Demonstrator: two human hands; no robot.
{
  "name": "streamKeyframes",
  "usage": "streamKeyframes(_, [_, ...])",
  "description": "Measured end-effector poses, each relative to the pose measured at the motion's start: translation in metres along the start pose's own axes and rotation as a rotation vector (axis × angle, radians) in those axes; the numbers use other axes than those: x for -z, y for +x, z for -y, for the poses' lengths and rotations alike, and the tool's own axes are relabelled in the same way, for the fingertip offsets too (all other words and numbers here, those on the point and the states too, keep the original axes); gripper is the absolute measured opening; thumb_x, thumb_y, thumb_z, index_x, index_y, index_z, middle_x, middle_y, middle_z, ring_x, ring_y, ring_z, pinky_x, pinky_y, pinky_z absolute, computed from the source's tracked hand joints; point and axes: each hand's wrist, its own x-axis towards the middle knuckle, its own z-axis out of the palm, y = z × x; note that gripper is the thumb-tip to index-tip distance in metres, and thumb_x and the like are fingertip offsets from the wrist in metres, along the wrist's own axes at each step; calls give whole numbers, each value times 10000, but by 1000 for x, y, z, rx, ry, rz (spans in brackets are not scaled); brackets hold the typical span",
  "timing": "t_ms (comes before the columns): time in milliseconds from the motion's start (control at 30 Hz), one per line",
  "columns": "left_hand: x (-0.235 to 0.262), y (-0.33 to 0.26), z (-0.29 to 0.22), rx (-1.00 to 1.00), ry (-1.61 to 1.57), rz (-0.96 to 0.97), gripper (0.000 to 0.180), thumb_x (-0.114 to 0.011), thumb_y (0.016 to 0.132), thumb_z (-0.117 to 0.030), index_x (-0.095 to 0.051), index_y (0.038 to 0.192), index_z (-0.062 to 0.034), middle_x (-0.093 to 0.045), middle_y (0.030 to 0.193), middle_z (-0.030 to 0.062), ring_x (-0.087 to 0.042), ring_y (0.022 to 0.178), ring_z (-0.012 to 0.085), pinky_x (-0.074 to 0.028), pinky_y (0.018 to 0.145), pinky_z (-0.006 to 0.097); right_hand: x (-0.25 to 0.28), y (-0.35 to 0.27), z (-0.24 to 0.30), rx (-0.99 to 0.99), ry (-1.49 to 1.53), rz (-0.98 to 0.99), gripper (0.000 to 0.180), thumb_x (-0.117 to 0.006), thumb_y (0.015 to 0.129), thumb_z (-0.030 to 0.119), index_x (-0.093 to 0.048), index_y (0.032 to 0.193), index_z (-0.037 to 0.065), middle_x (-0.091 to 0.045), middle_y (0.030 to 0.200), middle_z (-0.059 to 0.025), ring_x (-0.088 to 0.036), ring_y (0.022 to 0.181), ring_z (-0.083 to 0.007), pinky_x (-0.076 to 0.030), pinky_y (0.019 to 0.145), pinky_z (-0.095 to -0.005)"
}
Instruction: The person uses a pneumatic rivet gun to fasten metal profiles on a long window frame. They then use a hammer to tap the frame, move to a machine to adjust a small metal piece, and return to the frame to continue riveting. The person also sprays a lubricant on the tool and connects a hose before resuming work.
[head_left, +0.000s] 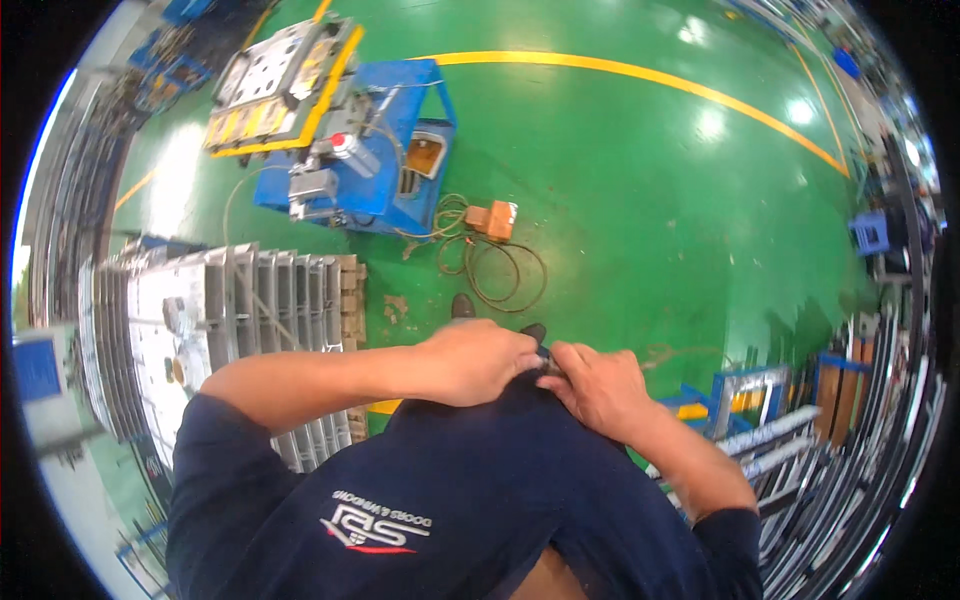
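Note:
My left hand (478, 362) and my right hand (603, 388) meet in front of my waist, close against my dark navy shirt (440, 480). Both have their fingers bent and pressed together. Between the fingertips shows a small dark and greyish piece (545, 362), mostly covered by the fingers, too small to name. Below the hands, the tips of two dark shoes (464, 306) stand on the green floor.
Ahead on the left is a blue machine stand (385, 150) with a yellow-edged press unit (285, 90). Beside it lie a foot pedal (495, 220) and coiled cable (515, 280). Stacked metal profiles (285, 300) rest on a pallet at left. Long profiles (800, 480) fill racks at right.

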Motion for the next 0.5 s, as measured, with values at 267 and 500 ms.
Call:
streamKeyframes(267, [-34, 59, 43, 7, 182, -151, 376, -558, 996, -359, -617, 1140, -16, -669, 1007, 203, -618, 1007, 415, -477, 878, 522, -46, 37, -79, -152, 128, 307, 220, -690, 904, 303, -626, 882, 93, -651, 825, -100, -666, 745, -356, -512, 668, -497])
streamKeyframes(500, [20, -70, 140, 62, 290, -1292, 616, -757, 784, -170, -525, 1340, -41, -554, 1341, 160, -491, 1276, 351, -351, 1087, 489, -167, -28, -227, -288, 129, 271, 242, -766, 778, 267, -644, 897, 95, -681, 830, -124, -656, 774, -303, -512, 712, -428])
